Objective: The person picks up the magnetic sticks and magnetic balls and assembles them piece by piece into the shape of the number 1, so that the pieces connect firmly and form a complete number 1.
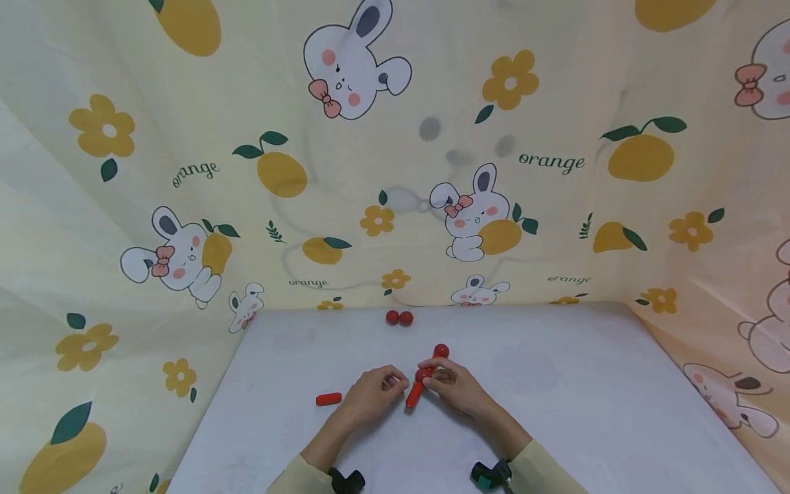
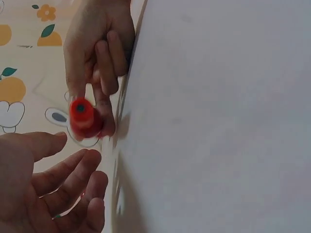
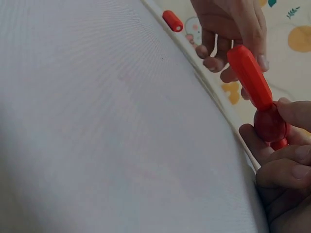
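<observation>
In the head view my right hand (image 1: pixel 461 392) pinches a joined piece of red rods and balls by its middle ball (image 1: pixel 422 375). A rod (image 1: pixel 414 396) points from that ball toward me, and another ball (image 1: pixel 441 350) tops the far end. The right wrist view shows thumb and fingers around the ball (image 3: pixel 270 124), with the faceted rod (image 3: pixel 250 77) sticking out toward the left hand. My left hand (image 1: pixel 374 394) hovers beside the near rod, fingers loosely bent and holding nothing. In the left wrist view the rod's end (image 2: pixel 81 108) faces the left palm, apart from it.
A loose red rod (image 1: pixel 329 398) lies on the white table (image 1: pixel 555 412), left of my left hand. Two red balls (image 1: pixel 393 317) sit side by side near the back edge. A patterned curtain (image 1: pixel 395 171) hangs behind and along both sides.
</observation>
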